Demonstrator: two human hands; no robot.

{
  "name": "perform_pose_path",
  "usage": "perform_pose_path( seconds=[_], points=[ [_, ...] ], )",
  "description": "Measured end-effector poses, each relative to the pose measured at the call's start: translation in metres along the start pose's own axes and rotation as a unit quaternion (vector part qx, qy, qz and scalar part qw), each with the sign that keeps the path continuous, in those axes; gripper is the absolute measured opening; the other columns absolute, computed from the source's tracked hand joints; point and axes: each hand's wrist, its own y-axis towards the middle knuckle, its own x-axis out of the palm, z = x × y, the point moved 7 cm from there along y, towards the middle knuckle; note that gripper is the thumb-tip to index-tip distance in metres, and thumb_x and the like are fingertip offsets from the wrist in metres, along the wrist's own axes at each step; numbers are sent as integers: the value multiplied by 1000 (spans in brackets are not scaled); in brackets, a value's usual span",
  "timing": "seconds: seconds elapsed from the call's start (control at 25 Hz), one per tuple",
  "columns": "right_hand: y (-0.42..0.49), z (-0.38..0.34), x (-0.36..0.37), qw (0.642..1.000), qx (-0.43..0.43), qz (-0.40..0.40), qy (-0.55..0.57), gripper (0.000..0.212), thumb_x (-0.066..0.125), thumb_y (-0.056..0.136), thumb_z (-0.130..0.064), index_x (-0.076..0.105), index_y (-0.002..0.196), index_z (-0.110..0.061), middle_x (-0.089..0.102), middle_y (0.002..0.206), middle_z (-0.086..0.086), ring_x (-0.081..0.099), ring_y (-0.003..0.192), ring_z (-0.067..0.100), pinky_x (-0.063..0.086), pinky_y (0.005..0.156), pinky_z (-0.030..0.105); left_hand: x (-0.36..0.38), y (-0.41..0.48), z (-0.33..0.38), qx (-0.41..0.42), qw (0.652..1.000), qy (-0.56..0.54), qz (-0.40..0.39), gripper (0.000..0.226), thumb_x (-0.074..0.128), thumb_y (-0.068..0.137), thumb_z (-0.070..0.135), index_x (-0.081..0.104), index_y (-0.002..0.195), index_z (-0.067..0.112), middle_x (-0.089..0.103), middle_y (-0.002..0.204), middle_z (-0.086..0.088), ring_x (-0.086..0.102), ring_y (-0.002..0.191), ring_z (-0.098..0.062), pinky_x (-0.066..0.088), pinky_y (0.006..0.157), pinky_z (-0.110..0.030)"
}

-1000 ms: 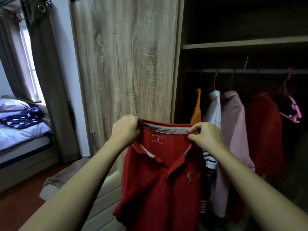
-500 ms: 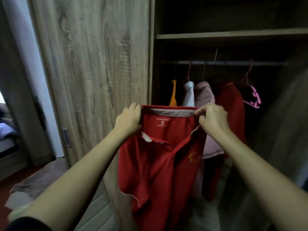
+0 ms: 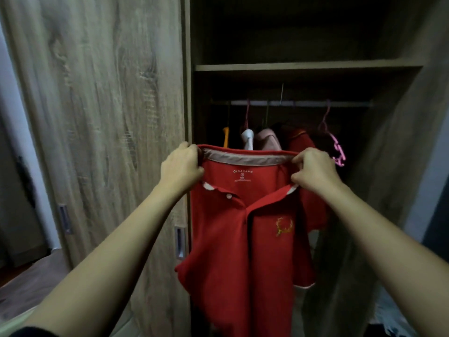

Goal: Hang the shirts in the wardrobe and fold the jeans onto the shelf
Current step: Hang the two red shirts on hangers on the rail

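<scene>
A red polo shirt (image 3: 245, 239) with a gold emblem hangs in front of the open wardrobe, stretched at the collar between both hands. My left hand (image 3: 181, 166) grips the collar's left end and my right hand (image 3: 313, 170) pinches its right end. Behind the shirt, the hanging rail (image 3: 298, 102) carries an orange garment (image 3: 226, 136), a white one (image 3: 248, 139), a pink one (image 3: 267, 141) and another red shirt (image 3: 301, 141). An empty pink hanger (image 3: 336, 147) hangs at the rail's right. No jeans are in view.
A wooden shelf (image 3: 306, 66) runs above the rail. The closed sliding door (image 3: 102, 117) fills the left, with recessed handles (image 3: 179, 242). A second wooden panel (image 3: 398, 166) stands at the right. A brown cloth (image 3: 31, 283) lies at the lower left.
The view has swung right and closer to the wardrobe, so the bed and curtain have left the frame. Both hands still hold the red shirt's collar, now in front of the open compartment.
</scene>
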Motion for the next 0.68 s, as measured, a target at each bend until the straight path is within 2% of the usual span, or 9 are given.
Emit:
perform_pose_path(
  seconds=[0.2, 0.36, 0.44, 0.48, 0.56, 0.68],
  points=[
    [6, 32, -28, 998, 47, 3, 29, 27, 58, 77, -7, 76, 97, -13, 71, 107, 9, 60, 108, 28, 44, 95, 31, 4, 9, 13, -4, 999, -43, 4, 20, 57, 77, 7, 76, 83, 12, 71, 90, -12, 62, 95, -33, 47, 78, -35],
    [20, 46, -45, 998, 53, -3, 16, 22, 57, 80, -15, 76, 91, -13, 71, 105, 14, 62, 104, 33, 49, 94, 35, 20, 19, 33, -35, 994, -78, -76, 8, 60, 71, 28, 66, 66, 28, 67, 81, -6, 64, 88, -31, 48, 70, -32],
    [27, 49, -53, 999, 41, -2, 12, 24, 57, 79, -13, 76, 93, -17, 70, 107, 12, 62, 106, 32, 47, 95, 33, 25, 25, 55, -14, 993, -86, -75, 20, 54, 66, 43, 66, 76, 30, 68, 89, -5, 63, 91, -31, 48, 72, -34],
    [29, 48, -55, 1000, 30, -2, 9, 25, 58, 78, -13, 76, 94, -17, 71, 107, 11, 62, 105, 32, 48, 94, 32, 24, 26, 68, -2, 995, -94, -46, 28, 51, 67, 46, 67, 84, 29, 68, 93, -5, 62, 93, -32, 47, 73, -35],
    [33, 48, -53, 1000, 7, -5, 2, 24, 59, 75, -13, 77, 91, -17, 71, 102, 10, 64, 98, 31, 52, 89, 34, 24, 32, 97, 22, 995, -99, 10, 29, 51, 74, 43, 67, 92, 26, 67, 96, -8, 60, 93, -35, 45, 71, -35],
    [39, 56, -43, 999, -25, -20, -29, 22, 60, 70, -15, 76, 86, -13, 72, 96, 10, 66, 92, 29, 56, 82, 36, 44, 49, 138, 42, 994, -102, 2, 23, 52, 80, 36, 66, 90, 23, 65, 93, -11, 60, 89, -37, 44, 67, -34]
  ],
)
